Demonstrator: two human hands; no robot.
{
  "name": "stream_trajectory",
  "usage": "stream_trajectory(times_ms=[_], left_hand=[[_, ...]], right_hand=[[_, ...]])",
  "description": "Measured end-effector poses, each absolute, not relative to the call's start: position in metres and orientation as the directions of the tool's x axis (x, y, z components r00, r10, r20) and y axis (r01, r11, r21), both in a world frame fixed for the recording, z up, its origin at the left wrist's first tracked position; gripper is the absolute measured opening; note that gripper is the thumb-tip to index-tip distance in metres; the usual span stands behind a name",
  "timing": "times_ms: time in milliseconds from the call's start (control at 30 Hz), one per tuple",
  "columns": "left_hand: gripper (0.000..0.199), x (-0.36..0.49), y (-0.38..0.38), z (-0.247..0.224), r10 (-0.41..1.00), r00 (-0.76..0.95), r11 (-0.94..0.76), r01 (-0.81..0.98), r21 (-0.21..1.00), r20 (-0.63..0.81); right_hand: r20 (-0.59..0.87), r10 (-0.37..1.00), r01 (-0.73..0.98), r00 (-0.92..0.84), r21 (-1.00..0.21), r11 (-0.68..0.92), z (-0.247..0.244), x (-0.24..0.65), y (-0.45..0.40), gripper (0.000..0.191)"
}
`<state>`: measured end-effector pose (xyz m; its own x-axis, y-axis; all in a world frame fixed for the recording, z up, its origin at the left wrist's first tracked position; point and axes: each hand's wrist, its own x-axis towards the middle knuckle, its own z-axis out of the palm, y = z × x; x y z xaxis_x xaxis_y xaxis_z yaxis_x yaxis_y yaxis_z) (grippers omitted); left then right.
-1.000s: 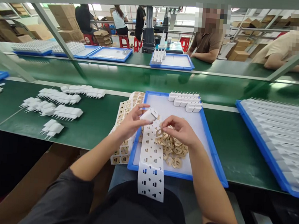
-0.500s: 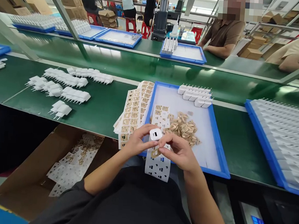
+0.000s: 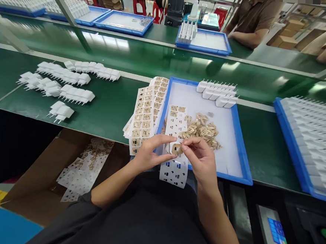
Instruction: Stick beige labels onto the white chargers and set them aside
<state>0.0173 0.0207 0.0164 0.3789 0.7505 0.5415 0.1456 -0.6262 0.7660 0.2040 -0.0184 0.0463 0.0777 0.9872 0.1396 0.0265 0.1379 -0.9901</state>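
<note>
In the head view, the left hand (image 3: 149, 154) grips a small white plastic plug housing (image 3: 170, 148) between thumb and fingers, above the near left part of a shallow white tray with a blue rim (image 3: 242, 144). The right hand (image 3: 203, 160) is closed in a pinch at the edge of a tan die-cut piece with a cut-out (image 3: 177, 149), located at the housing's face; full contact cannot be determined. Beneath both hands, a white perforated backing strip (image 3: 173, 173) overhangs the tray's near edge. A loose pile of tan die-cut pieces (image 3: 203, 130) lies to the right of the strip. White pronged plug housings (image 3: 219, 94) stand in rows at the tray's far right corner. White sheets bearing tan pieces (image 3: 142, 117) lie beside the tray, on its left.
</note>
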Motion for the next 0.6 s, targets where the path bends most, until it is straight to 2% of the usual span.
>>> stream_trajectory(times_ms=[433, 600], left_hand=[[0.045, 0.0164, 0.0214, 0.0180, 0.745, 0.389, -0.633, 0.154, 0.758, 0.543], [0.044, 0.0162, 0.0210, 0.0184, 0.740, 0.391, -0.642, 0.165, 0.749, 0.548]], right_hand=[[0.151, 0.987, 0.027, 0.061, -0.988, 0.150, 0.0423, 0.2030, -0.0177, 0.002], [0.174, 0.982, 0.078, 0.069, -0.983, 0.169, 0.0423, 0.2011, -0.0197, 0.002]])
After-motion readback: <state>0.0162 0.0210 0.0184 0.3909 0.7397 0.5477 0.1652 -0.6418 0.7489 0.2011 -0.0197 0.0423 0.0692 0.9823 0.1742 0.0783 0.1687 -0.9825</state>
